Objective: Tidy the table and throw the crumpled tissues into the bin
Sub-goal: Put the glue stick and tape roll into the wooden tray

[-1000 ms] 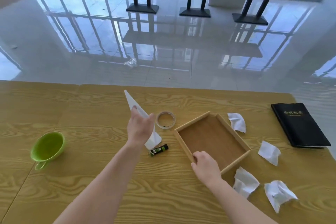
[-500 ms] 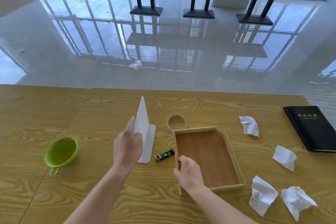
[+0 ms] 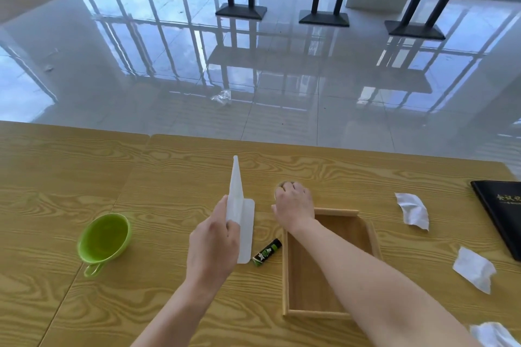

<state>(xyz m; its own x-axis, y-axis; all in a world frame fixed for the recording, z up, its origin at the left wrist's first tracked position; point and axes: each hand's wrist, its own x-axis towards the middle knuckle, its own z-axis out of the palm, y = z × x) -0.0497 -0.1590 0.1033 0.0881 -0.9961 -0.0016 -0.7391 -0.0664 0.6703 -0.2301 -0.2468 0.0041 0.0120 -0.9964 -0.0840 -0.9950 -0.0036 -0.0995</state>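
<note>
- Desk [image 3: 84,177]: wood-grain top that carries every item; no bin is in view.
- Tray [image 3: 293,284]: shallow wooden box, rigid, holding nothing; the right forearm crosses above it.
- Notebook [image 3: 501,214]: black, flat at the right edge.
- Cup [image 3: 104,239]: green plastic, nothing inside it, left of the hands.
- Sheet [image 3: 242,222]: white, thin, stiff-looking and probably light, standing upright; left hand [image 3: 211,248] pinches its lower edge, fingers clenched on it.
- Tissues [image 3: 413,210], [image 3: 473,269], [image 3: 492,336]: crumpled, lying at right, well apart from both hands; judged soft and weightless, best pinched anywhere on a raised fold.
- Tape roll [image 3: 279,187]: right hand [image 3: 294,205] covers it; whether its fingers have closed cannot be told.
- Lighter [image 3: 266,252]: small, beside the tray.
</note>
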